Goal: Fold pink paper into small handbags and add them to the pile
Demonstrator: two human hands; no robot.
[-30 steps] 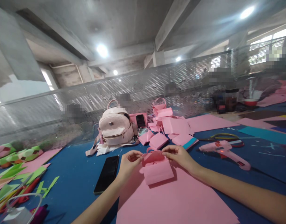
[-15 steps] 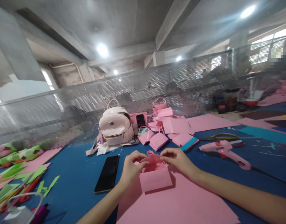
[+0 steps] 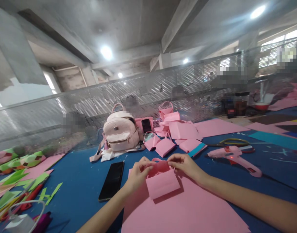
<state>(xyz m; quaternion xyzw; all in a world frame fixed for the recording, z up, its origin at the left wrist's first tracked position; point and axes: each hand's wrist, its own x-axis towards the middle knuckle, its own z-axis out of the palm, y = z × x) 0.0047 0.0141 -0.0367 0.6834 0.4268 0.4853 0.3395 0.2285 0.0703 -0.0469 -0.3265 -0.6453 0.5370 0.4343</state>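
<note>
Both hands grip the top of a small pink paper bag (image 3: 163,185) with a curved paper handle at its far side. My left hand (image 3: 138,173) pinches the left top edge between thumb and fingers. At the right top edge, my right hand (image 3: 183,164) is closed in a pinch too. The bag's mouth gapes between them, with folded paper edges visible inside. Under the bag lies a stack of large pink paper sheets (image 3: 187,212). The exact spots under the fingertips are partly hidden.
A black phone (image 3: 111,181) lies left of the hands. To the right are a pink glue gun (image 3: 236,158) with its cord and a pair of scissors (image 3: 232,142). A white backpack (image 3: 120,132) and several pink paper bags (image 3: 165,147) stand behind. Green paper scraps (image 3: 43,179) lie left.
The pink bag has tilted and turned slightly, its front face now slanting up to the right. Both hands keep their hold, with small finger shifts at the top edge.
</note>
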